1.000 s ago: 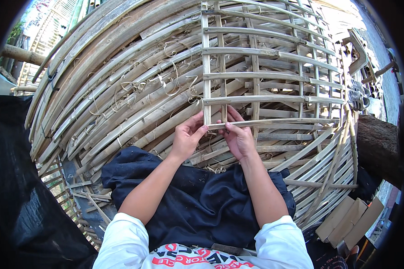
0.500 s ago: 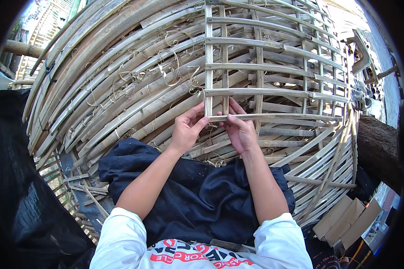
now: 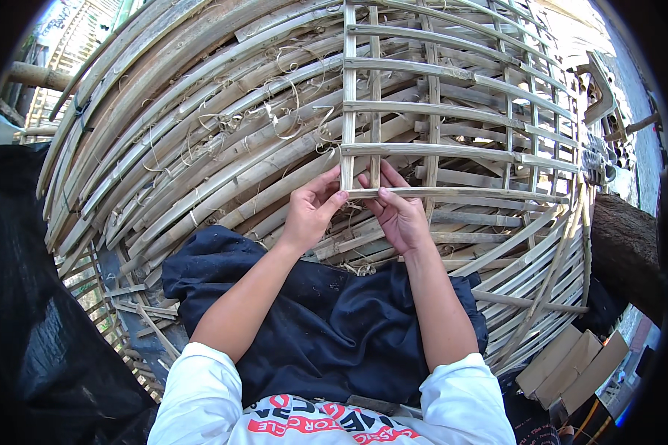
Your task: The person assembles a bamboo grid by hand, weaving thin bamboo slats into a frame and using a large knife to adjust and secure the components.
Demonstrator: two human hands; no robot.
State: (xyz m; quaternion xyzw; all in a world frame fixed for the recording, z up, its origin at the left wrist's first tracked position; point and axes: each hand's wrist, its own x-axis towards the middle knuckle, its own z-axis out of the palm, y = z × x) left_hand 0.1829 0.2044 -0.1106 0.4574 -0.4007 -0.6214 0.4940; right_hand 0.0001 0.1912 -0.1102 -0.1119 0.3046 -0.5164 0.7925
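Observation:
A bamboo lattice panel (image 3: pixel 439 109), made of pale slats crossing one another, spreads from the middle toward the right. My left hand (image 3: pixel 312 210) grips its near left corner, thumb on the end of the nearest slat and fingers behind the upright edge strip (image 3: pixel 349 96). Just to the right, my right hand (image 3: pixel 403 216) pinches the same nearest bamboo slat (image 3: pixel 467 192), with its thumb on the front and the fingers reaching up behind it. Parts of the fingers of both hands are hidden by the slats.
Stacked split bamboo strips (image 3: pixel 223 148) with curled shavings lie left of and beneath the panel. Dark cloth (image 3: pixel 326 319) covers my lap. A thick log (image 3: pixel 627 248) and cardboard pieces (image 3: pixel 571 363) are at the right; black sheeting (image 3: pixel 44 297) hangs at the left.
The panel has shifted very slightly to the right and away, with both hands keeping their hold at its corner.

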